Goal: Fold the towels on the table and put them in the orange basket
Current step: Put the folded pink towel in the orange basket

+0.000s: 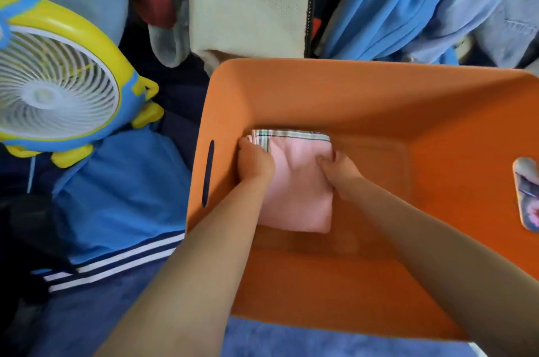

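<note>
A folded pink towel point(300, 196) lay on the floor of the orange basket point(364, 99), left of frame centre, on top of a plaid-edged towel point(287, 135) peeking out behind it: two towels by my count. Both hands were down inside, the left hand point(256, 162) curled round the stack's left edge, the right hand point(339, 174) pinching its right edge, likely to seat it squarely. One yellow-and-blue fan point(55, 85) sat at upper left among heaped clothes point(250, 3).

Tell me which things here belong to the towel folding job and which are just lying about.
Job: folded pink towel, checked towel beneath it, orange plastic basket, left hand, right hand.

Lying about: yellow and blue fan, blue striped jacket, cream fleece.
</note>
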`<state>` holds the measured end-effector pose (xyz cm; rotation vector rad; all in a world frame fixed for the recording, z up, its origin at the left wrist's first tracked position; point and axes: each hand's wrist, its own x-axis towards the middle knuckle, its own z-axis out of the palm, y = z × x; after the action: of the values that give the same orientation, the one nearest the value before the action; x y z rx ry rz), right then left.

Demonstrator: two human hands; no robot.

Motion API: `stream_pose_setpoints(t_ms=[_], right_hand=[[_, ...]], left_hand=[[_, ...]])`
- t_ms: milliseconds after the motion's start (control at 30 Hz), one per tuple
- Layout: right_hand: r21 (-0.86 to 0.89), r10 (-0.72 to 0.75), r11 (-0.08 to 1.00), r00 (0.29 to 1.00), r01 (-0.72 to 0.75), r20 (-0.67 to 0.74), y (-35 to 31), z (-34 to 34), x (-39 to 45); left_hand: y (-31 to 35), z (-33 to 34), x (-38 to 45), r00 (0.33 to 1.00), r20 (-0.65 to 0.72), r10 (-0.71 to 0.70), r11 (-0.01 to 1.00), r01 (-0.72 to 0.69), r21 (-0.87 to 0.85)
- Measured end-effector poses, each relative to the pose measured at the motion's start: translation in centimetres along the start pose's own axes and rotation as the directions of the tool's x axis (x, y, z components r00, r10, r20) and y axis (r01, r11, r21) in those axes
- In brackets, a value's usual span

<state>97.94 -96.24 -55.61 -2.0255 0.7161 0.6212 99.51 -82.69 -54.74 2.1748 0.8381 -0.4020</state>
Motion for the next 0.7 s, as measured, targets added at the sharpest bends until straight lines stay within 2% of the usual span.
stream_pose_setpoints(t_ms=[100,167,200,233,267,300,333,367,400,500,567,700], right_hand=[[-0.023,-0.089,0.996,0.993,0.088,-0.073,0.2,0.0,0.8],[-0.189,-0.142,0.974,0.985,0.122,-0.096,0.6,0.0,0.6],[-0.273,-0.227,0.944,0.967,0.188,-0.120,0.7,0.0,0.3],[-0.360,-0.341,0.892,0.929,0.274,-0.139,0.8,-0.1,-0.2],[-0.440,-0.464,0.819,0.876,0.368,-0.132,0.9,-0.2,-0.7],[-0.498,-0.556,0.747,0.825,0.441,-0.103,1.1,0.0,-0.9],[-0.553,-0.583,0.675,0.812,0.488,0.004,1.3,0.1,-1.1],[-0.621,-0.614,0.575,0.783,0.532,0.102,1.6,0.3,-1.1],[-0.640,-0.605,0.524,0.774,0.562,0.184,2.1,0.7,-1.1],[-0.613,-0.531,0.530,0.793,0.585,0.298,3.1,1.9,-0.8],[-0.603,-0.483,0.556,0.812,0.573,0.327,3.2,2.2,-0.5],[-0.654,-0.384,0.544,0.850,0.525,0.362,1.8,2.4,-0.1]], left_hand=[[-0.6,0.4,0.5,0.993,-0.012,0.118,0.992,-0.117,0.044],[-1.5,0.6,0.3,0.976,-0.005,0.219,0.969,-0.217,0.120],[-2.1,0.7,0.2,0.940,-0.056,0.336,0.929,-0.321,0.186],[-2.6,0.8,0.0,0.854,-0.125,0.505,0.845,-0.459,0.275],[-3.0,1.2,0.1,0.729,-0.166,0.665,0.730,-0.586,0.352],[-3.6,1.7,0.4,0.612,-0.150,0.777,0.611,-0.673,0.418],[-4.0,1.9,0.3,0.550,-0.096,0.829,0.528,-0.716,0.456],[-4.1,1.8,0.0,0.539,0.005,0.842,0.468,-0.736,0.489],[-4.0,1.7,-0.3,0.565,0.137,0.813,0.426,-0.740,0.520],[-4.8,1.6,-0.4,0.704,0.411,0.579,0.408,-0.687,0.602],[-5.2,1.4,0.0,0.770,0.424,0.477,0.444,-0.627,0.640],[-5.1,1.3,0.5,0.823,0.379,0.423,0.504,-0.562,0.656]])
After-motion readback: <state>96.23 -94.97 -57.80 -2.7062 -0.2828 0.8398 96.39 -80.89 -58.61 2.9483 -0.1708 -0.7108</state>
